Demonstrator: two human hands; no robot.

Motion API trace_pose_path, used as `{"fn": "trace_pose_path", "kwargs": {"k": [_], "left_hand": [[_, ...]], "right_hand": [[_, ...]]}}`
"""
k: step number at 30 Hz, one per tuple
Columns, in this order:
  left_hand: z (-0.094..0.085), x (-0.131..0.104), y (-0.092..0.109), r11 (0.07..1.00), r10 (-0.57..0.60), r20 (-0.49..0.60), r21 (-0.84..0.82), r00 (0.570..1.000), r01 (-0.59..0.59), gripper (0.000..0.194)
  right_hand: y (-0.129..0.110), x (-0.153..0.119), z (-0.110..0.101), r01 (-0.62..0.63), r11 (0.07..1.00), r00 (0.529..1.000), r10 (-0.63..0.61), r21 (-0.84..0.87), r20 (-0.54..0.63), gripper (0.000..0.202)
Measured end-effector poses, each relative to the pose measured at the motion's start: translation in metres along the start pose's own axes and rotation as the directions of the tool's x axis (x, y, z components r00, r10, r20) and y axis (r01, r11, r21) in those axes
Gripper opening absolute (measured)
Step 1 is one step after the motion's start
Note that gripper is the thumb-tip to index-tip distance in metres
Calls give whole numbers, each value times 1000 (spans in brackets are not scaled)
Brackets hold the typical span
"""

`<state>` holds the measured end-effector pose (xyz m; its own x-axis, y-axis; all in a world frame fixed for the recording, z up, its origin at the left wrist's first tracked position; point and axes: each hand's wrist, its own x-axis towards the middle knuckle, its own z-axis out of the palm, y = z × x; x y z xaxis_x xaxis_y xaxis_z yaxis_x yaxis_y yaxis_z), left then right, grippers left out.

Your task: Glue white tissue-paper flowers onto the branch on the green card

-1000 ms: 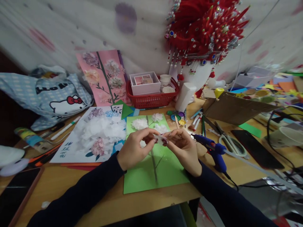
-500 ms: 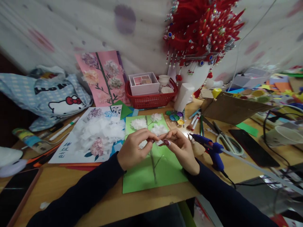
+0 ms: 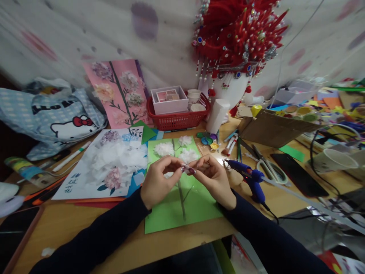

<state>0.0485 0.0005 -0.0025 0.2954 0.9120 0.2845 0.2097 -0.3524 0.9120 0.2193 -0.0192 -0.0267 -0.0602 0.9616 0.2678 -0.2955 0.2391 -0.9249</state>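
Over a green sheet [image 3: 165, 217], my left hand [image 3: 161, 177] and my right hand [image 3: 215, 180] meet fingertip to fingertip. Both pinch a small piece of white tissue paper [image 3: 186, 167], mostly covered by thumbs and fingers. The sheet bears a painted grey-brown stem [image 3: 181, 201] with side twigs. White paper flowers [image 3: 164, 148] sit along its upper part, and one more shows partly behind my left hand. A blue hot glue gun [image 3: 251, 177] lies just right of my right hand, its nozzle toward the sheet.
White tissue pieces [image 3: 125, 156] lie heaped on a white flower picture [image 3: 74, 171] at left. Behind are a red basket [image 3: 178, 121] and a pink flower picture [image 3: 114, 95]. Scissors [image 3: 270, 167], a black phone [image 3: 299, 175] and a paper cup [image 3: 333, 160] occupy the right side.
My thumbs have come closer together over the white tissue paper, and my left thumb has turned so its nail shows. The whole view has shifted slightly.
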Motion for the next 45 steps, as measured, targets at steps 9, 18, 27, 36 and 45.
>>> {"fn": "trace_pose_path", "kwargs": {"k": [9, 18, 27, 36, 45], "left_hand": [[1, -2, 4, 921, 304, -27, 264, 952, -286, 14], [-1, -3, -9, 625, 650, 87, 505, 755, -596, 20], [-14, 1, -16, 465, 729, 136, 621, 671, -631, 26], [-18, 3, 0, 672, 656, 14, 445, 754, -592, 17], [-18, 8, 9, 994, 40, -155, -95, 987, -55, 20]], "right_hand": [[2, 1, 1, -9, 1000, 1000, 9, 14, -2, 29], [2, 4, -3, -83, 994, 997, 82, 67, 13, 33], [-4, -1, -8, -116, 991, 986, 106, 73, 126, 25], [-10, -1, -6, -67, 995, 983, 53, 78, 174, 32], [-11, 0, -11, 8, 1000, 999, -9, -8, -40, 47]]}}
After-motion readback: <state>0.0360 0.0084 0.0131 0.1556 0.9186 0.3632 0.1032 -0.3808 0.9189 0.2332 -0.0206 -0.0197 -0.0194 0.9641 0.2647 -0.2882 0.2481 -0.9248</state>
